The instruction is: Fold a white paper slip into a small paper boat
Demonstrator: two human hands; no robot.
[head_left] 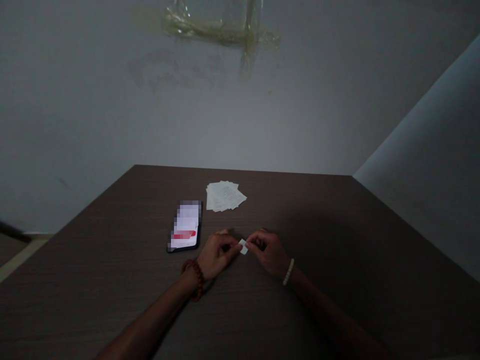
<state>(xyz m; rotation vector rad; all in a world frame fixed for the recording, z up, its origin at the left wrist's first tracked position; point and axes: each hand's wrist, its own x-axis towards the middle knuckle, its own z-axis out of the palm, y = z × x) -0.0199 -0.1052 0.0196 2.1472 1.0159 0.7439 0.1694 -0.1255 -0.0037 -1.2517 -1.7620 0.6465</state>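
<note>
Between my two hands is a small folded piece of white paper (243, 247), just above or on the dark wooden table. The thumb and fingers of my left hand (218, 254) pinch its left side. On its right side, my right hand (269, 254) pinches it in the same way. A stack of loose white paper sheets (225, 196) with faint print lies fanned out beyond my hands. To the left of my left hand lies a phone (185, 225) with its screen lit and partly blurred out.
The brown table (131, 210) has its far edge near a grey wall (262, 110). Yellowed clear tape (221, 35) sticks to the wall high up. A slanted pale surface (431, 125) rises at the right. My wrists carry a red-brown bead bracelet (197, 280) and a pale one (288, 272).
</note>
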